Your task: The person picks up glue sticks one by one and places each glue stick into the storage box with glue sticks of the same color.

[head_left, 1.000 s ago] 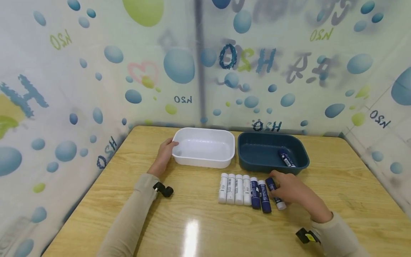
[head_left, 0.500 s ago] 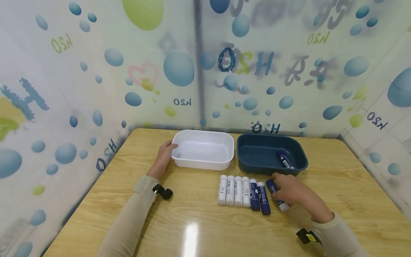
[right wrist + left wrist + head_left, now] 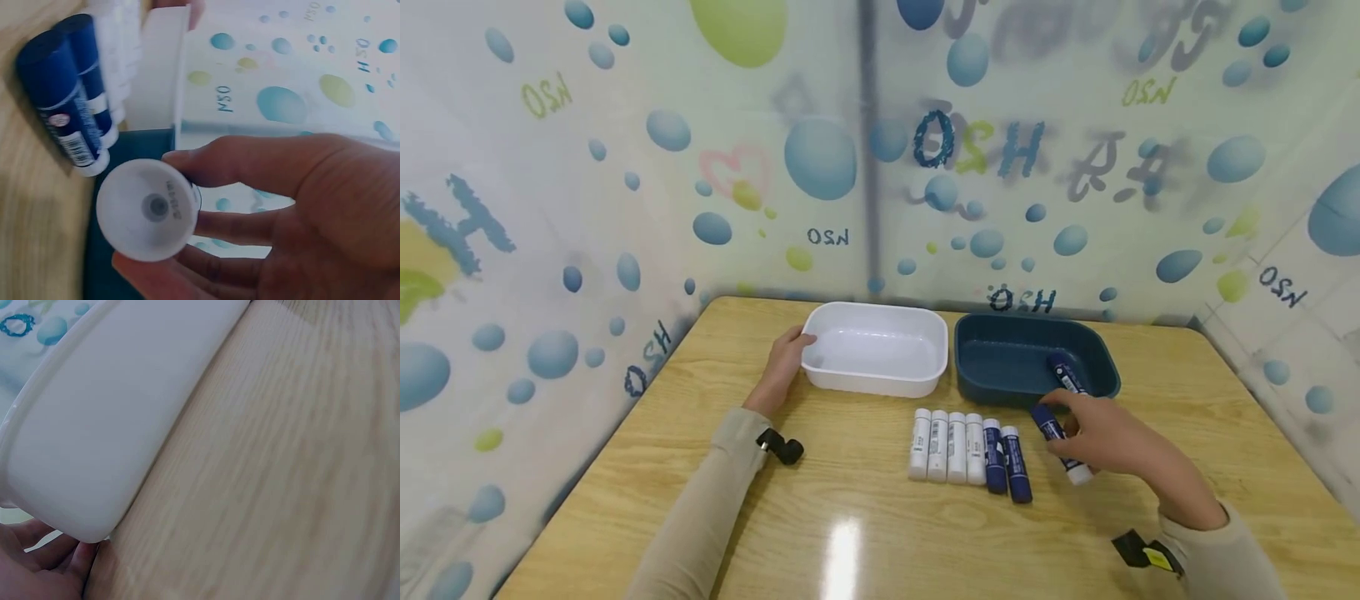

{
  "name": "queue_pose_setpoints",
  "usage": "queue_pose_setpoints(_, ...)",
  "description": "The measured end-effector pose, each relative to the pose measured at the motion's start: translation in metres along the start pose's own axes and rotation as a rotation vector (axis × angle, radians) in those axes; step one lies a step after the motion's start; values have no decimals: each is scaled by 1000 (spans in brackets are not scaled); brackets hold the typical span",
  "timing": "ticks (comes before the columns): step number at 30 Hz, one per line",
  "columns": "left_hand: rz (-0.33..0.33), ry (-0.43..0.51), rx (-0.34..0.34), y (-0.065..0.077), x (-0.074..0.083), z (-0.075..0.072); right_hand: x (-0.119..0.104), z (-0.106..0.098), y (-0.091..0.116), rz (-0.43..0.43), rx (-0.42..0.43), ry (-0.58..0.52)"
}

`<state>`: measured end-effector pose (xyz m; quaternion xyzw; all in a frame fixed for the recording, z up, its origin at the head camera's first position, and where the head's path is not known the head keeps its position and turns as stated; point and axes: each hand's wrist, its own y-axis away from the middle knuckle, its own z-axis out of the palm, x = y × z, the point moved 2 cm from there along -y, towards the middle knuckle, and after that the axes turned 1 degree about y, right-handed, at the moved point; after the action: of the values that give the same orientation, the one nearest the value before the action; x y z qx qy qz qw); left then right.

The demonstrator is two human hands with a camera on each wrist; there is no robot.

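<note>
My right hand (image 3: 1108,433) pinches a dark blue glue stick (image 3: 1047,419) between thumb and fingers, just in front of the dark teal bin (image 3: 1000,393). In the right wrist view the stick's round white base (image 3: 128,219) faces the camera. Another blue glue stick (image 3: 1064,372) lies inside that bin. At the left, my left hand (image 3: 781,367) grips the end of a white bin (image 3: 872,385), thumb over the rim; the left wrist view shows its fingers (image 3: 53,553) at the bin's lower corner.
In front of the bins several white glue sticks (image 3: 937,446) lie side by side on the wooden table (image 3: 760,517). Two blue glue sticks (image 3: 1017,465) continue the row at its right end. A bubble-patterned wall covering (image 3: 737,250) stands right behind the bins.
My right hand has lifted the blue glue stick off the table at the row's right end and moved it slightly right. The left hand stays on the white bin.
</note>
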<state>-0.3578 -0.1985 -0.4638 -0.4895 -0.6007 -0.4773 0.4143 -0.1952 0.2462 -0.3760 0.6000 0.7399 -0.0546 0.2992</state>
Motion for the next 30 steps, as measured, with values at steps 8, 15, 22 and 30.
queue_pose_setpoints(8, 19, 3, -1, 0, 2, 1, -5, -11, 6, -93, 39, -58)
queue_pose_setpoints(15, 7, 13, 5, 0, -1, 3, -11, -17, 5, -117, 109, -38)
queue_pose_setpoints(22, 5, 11, 0, -2, -1, 1, -17, -22, 7, -113, 131, -90)
queue_pose_setpoints(30, 0, 4, 1, -1, 0, 0, -24, -31, 4, -199, 162, -147)
